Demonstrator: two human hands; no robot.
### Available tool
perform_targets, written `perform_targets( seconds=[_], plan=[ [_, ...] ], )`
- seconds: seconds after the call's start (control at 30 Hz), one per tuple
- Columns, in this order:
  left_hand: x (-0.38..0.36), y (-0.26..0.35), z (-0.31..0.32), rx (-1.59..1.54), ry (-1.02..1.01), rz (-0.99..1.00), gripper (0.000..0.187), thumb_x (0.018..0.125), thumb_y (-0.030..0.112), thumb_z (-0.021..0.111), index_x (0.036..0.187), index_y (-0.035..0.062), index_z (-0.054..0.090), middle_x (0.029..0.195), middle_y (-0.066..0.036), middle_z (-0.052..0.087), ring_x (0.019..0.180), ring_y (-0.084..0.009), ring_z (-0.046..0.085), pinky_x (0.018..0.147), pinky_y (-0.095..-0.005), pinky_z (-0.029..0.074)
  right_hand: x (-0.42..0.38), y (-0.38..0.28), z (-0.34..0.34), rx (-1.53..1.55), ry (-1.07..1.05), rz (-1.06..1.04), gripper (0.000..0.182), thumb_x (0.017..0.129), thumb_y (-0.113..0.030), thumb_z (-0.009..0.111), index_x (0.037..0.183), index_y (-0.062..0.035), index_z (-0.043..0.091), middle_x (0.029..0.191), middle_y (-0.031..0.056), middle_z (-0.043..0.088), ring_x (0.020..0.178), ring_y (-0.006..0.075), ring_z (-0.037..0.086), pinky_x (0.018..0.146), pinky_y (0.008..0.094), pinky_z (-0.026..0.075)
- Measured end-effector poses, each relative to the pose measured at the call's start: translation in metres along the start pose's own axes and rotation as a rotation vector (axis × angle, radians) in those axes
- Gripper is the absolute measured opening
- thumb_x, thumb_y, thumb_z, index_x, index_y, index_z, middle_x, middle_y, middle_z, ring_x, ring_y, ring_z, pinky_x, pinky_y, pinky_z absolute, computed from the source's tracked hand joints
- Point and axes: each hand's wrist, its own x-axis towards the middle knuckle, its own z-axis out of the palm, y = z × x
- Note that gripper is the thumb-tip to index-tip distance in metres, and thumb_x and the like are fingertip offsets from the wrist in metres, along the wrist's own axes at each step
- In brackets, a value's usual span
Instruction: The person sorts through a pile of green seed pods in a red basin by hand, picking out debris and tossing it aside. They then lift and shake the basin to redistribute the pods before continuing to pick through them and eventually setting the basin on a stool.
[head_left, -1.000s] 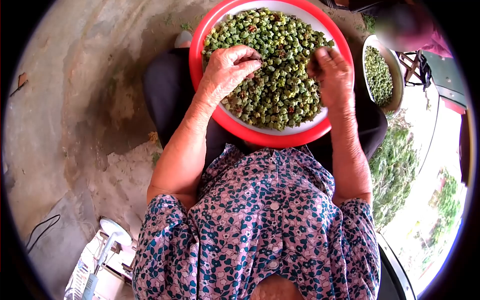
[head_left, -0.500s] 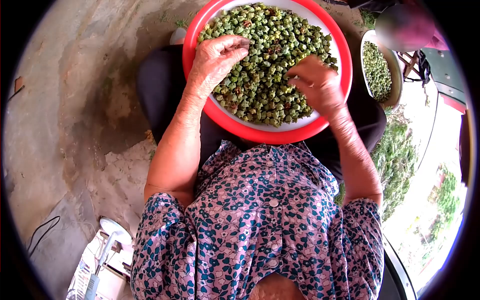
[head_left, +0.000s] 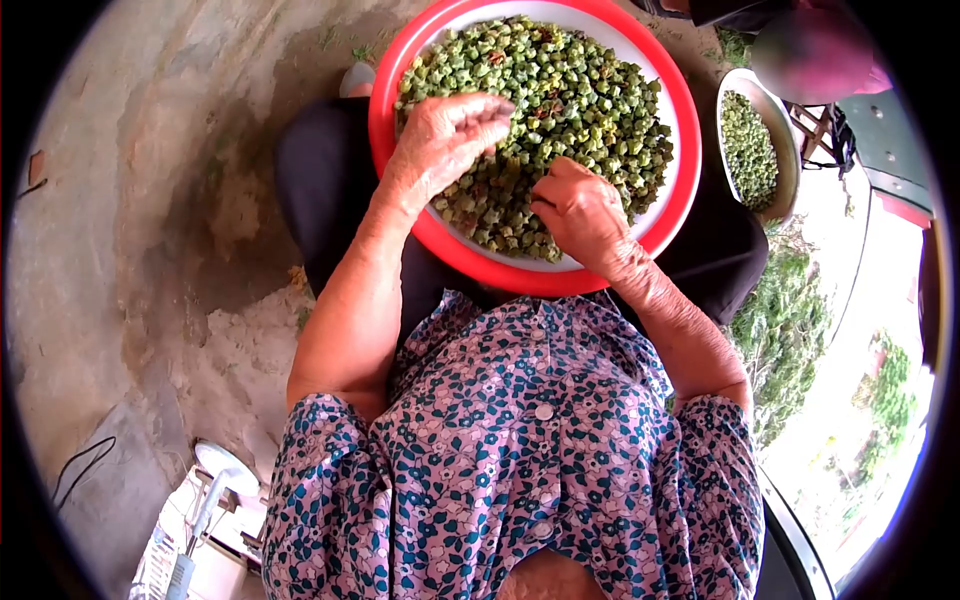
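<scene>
A white basin with a red rim (head_left: 684, 190) rests on my lap, heaped with small green, star-shaped bud-like pods (head_left: 575, 95), a few of them brown. Over the left part of the heap is my left hand (head_left: 448, 142), its fingers curled in toward the thumb; what lies between them is hidden. My right hand (head_left: 588, 212) is over the lower right of the heap, fingers bent in a pinch pointing down and left. Anything in that pinch is too small or covered to make out. The two hands are a short gap apart.
A second basin (head_left: 790, 185) with similar green pods stands on the ground at upper right, beside a blurred pink shape and a folding stool (head_left: 818, 135). At lower left are a white fan (head_left: 222, 468) and a dark cable (head_left: 82, 470) on the concrete floor (head_left: 150, 250).
My right hand has moved left and down, nearer my left hand, and is no longer motion-blurred. My left hand has shifted slightly down and right over the pods.
</scene>
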Motion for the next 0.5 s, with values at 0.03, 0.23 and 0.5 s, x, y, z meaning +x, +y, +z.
perform_targets(
  seconds=[0.03,0.23,0.5],
  plan=[
    [-0.001,0.002,0.001,0.009,-0.066,-0.035,0.024,0.087,0.007,0.064,0.11,0.0006,0.065,0.095,-0.005,0.069,0.082,-0.0096,0.064,0.074,-0.0228,0.052,0.002,0.001,-0.009,0.017,0.06,-0.049,0.01,0.076,-0.011,0.065,0.076,-0.0023,0.061,0.084,0.014,0.055,0.08,0.0307,0.06,0.068,0.042,0.05],
    [-0.008,0.004,0.018,-0.019,-0.23,0.058,0.022,0.087,0.011,0.065,0.106,-0.0004,0.065,0.08,-0.003,0.067,0.069,-0.0067,0.061,0.062,-0.0224,0.051,0.014,0.0,-0.029,0.334,0.248,0.038,0.016,0.078,-0.014,0.064,0.088,-0.0012,0.062,0.086,0.0158,0.056,0.081,0.0334,0.059,0.072,0.0417,0.048],
    [-0.012,0.002,0.027,0.156,-0.056,0.159,0.019,0.076,0.003,0.071,0.096,0.0027,0.068,0.081,-0.005,0.068,0.068,-0.0103,0.063,0.059,-0.0225,0.05,0.012,0.024,-0.031,0.295,0.735,0.048,0.009,0.076,-0.003,0.069,0.082,-0.0023,0.062,0.08,0.0122,0.061,0.07,0.0248,0.061,0.065,0.0342,0.051]
  ],
)
